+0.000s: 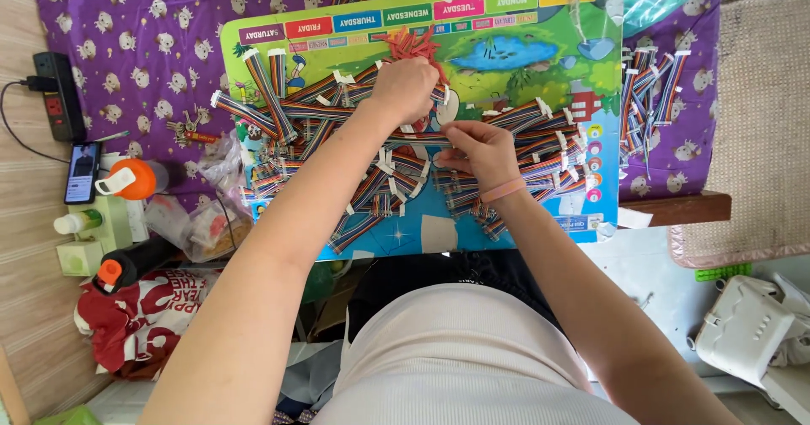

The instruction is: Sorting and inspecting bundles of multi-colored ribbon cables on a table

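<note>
A colourful picture board (523,54) lies across a purple patterned cloth, covered with several bundles of rainbow ribbon cable (278,108). My left hand (405,87) is closed over the far end of one striped cable strip (418,136), near a red fringed piece (413,43). My right hand (477,151), with a pink band on the wrist, pinches the same strip nearer to me. The strip runs flat between both hands. More cable bundles (548,151) are heaped under and right of my right hand.
A power strip (57,96), a phone (82,173), an orange-capped bottle (135,178) and plastic bags sit at the left. More cable bundles (650,92) lie on the purple cloth (143,37) at right. A white plastic object (742,328) rests on the floor, lower right.
</note>
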